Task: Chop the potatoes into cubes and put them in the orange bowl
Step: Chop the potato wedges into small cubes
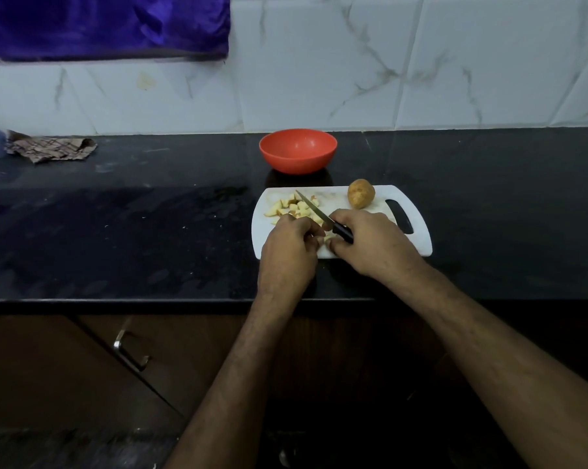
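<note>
Black counter (150, 231): cubes (290, 208) on board (417, 245), bowl (297, 150) empty, one potato (361, 193) whole; right hand (370, 242) grips knife (314, 209), left hand (289, 245) pinches a piece.

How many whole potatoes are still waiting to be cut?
1. The whole potato sits on the far right part of the cutting board, beside its handle hole. The hands hide part of the board, so a piece could be tucked under them.

Home kitchen. A black stone countertop (150, 214) runs beneath a white marble-patterned tile backsplash (319, 79); below the countertop, dark wooden cabinets (65, 367) with a metal handle (130, 353). On the countertop, a white cutting board (417, 238) and a crumpled cloth (52, 148).
</note>
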